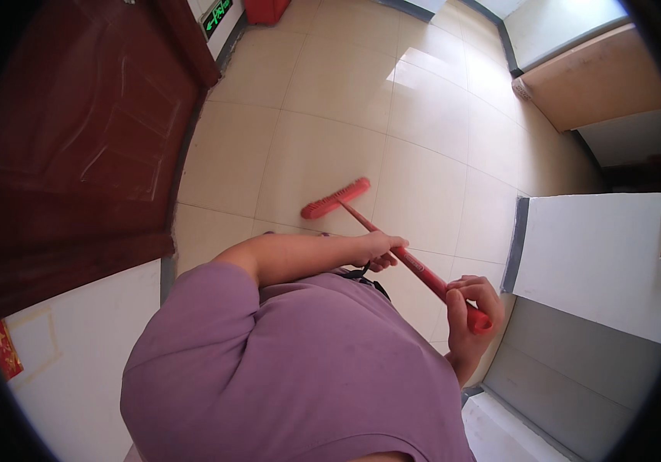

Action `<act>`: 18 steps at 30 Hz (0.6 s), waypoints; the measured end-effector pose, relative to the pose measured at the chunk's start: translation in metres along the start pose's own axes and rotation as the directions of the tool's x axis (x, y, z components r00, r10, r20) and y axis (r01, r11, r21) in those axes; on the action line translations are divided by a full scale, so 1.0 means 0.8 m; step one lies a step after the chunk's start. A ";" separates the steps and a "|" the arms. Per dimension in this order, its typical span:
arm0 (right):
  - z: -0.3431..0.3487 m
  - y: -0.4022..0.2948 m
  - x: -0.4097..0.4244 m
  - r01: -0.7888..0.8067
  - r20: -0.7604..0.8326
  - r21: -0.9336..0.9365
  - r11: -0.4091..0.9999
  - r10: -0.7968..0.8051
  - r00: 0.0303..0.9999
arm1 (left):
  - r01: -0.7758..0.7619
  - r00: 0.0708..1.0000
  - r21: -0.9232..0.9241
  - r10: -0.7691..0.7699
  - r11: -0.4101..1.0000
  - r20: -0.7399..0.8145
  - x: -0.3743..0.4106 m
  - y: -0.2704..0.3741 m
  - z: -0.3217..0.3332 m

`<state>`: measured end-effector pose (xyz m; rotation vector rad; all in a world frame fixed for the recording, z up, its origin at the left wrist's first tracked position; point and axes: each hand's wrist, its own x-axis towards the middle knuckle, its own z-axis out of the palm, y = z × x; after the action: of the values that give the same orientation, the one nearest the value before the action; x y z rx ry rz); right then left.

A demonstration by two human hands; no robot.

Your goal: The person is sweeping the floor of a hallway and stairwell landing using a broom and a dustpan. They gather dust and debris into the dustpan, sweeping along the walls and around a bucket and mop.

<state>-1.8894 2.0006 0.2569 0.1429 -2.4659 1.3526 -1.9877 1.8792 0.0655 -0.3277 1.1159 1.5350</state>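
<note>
A red long-handled broom [420, 267] slants across the view in front of my body. Its wide red head [336, 199] is out over the tiled floor, with short bristles showing along the far side. Whether the bristles touch the tiles, I cannot tell. My left hand [381, 249] grips the handle partway down, its arm crossing in front of my purple shirt [330, 358]. Around the thick top end of the handle, my right hand [476, 306] is closed, and the handle's round end sticks out past the fingers.
Beige floor tiles [330, 144] spread ahead. On the left stands a dark red panelled door [76, 133], with a green-lit exit sign [216, 18] and a red box [267, 10] beyond it. At right are a wooden door [602, 81] and a white wall [590, 248] with dark skirting.
</note>
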 end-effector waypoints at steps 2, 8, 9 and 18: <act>-0.007 -0.008 0.002 0.086 0.038 -0.021 0.996 -0.085 0.996 | -0.011 0.995 -0.143 0.025 0.990 0.097 0.015 -0.015 0.011; -0.020 0.001 0.012 0.226 -0.032 0.059 0.972 -0.224 0.974 | -0.202 0.979 -0.225 0.203 0.953 -0.017 0.000 0.010 0.032; -0.017 0.005 0.016 0.237 -0.052 0.099 0.967 -0.233 0.971 | -0.232 0.973 -0.242 0.223 0.942 -0.062 -0.003 0.019 0.023; 0.099 0.053 0.108 -0.078 0.199 0.427 0.901 -0.010 0.980 | -0.508 0.801 -0.300 0.314 0.808 -0.509 -0.041 0.094 -0.156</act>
<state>-1.9998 1.9633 0.2114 0.3526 -2.2789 1.9748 -2.0887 1.7695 0.0608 -0.7997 1.2462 2.1917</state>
